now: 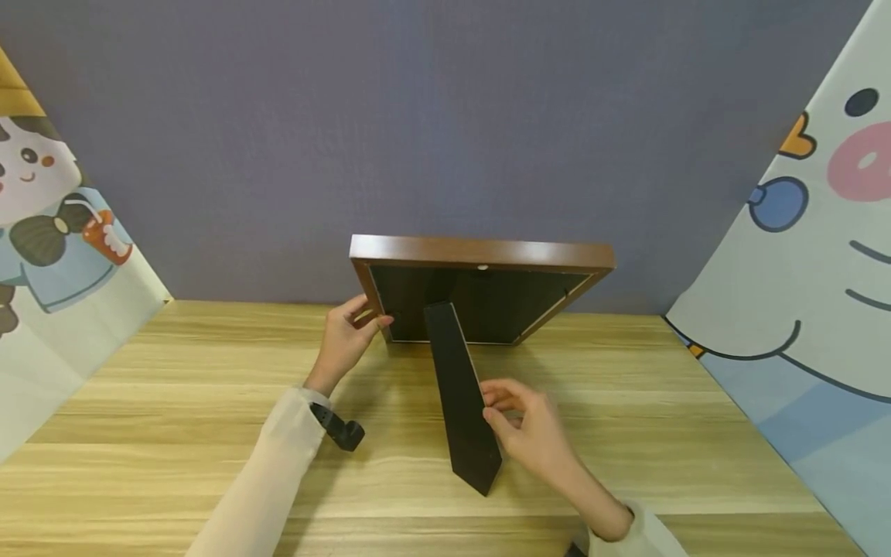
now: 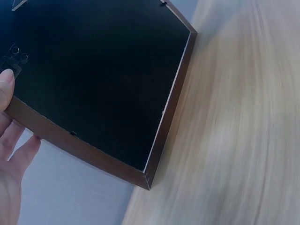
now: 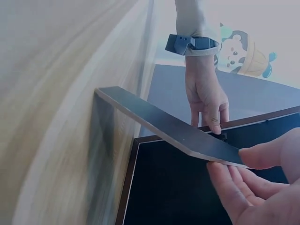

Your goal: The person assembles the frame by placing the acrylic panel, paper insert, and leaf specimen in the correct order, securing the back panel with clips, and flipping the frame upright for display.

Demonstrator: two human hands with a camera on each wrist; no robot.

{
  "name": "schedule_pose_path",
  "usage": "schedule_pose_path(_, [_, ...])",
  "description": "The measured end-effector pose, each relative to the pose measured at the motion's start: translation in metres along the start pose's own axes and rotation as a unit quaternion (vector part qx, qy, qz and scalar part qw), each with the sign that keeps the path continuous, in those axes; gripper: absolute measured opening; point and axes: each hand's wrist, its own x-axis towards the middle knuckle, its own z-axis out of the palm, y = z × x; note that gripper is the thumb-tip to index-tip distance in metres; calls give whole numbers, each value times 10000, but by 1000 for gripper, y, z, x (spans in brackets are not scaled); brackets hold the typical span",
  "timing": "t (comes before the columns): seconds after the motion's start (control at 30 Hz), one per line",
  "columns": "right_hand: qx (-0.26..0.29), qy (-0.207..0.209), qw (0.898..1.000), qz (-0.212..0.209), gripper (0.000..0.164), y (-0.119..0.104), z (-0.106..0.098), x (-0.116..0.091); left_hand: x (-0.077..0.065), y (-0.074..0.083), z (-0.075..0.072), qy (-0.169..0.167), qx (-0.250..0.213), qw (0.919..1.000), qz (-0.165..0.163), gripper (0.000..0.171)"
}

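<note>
A picture frame (image 1: 480,251) with a brown wooden border stands on the table, its black backing (image 1: 515,302) towards me. A long black stand leg (image 1: 462,402) slopes down and out from that backing. My left hand (image 1: 346,336) holds the frame's left side. In the left wrist view its thumb (image 2: 6,86) lies on the back and its fingers are at the outer side. My right hand (image 1: 525,425) pinches the leg's right edge. The right wrist view has the leg (image 3: 159,122) between thumb and fingers, its far end seemingly meeting the table.
The wood-grain tabletop (image 1: 174,433) runs back to a grey-blue panel (image 1: 431,131) behind the frame. Printed cartoon panels stand at the left (image 1: 56,209) and the right (image 1: 800,294). A black strapped device (image 1: 339,427) sits on the left wrist.
</note>
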Motion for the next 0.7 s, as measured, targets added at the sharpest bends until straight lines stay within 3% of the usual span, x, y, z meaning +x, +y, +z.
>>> schedule_pose_path(0.27, [-207,-637,9976,148,32,5,-8,-21,-1,-3,-4,-345,314,9988,-155,18])
schedule_pose_path(0.47, [-267,-863,9950,434,30,12,-7,-26,0,-2,-7,-602,451,9970,-150,29])
schedule_pose_path(0.7, [-86,-926,9953,285,24,19,-5,-25,1,-5,-8,-714,628,9955,5,32])
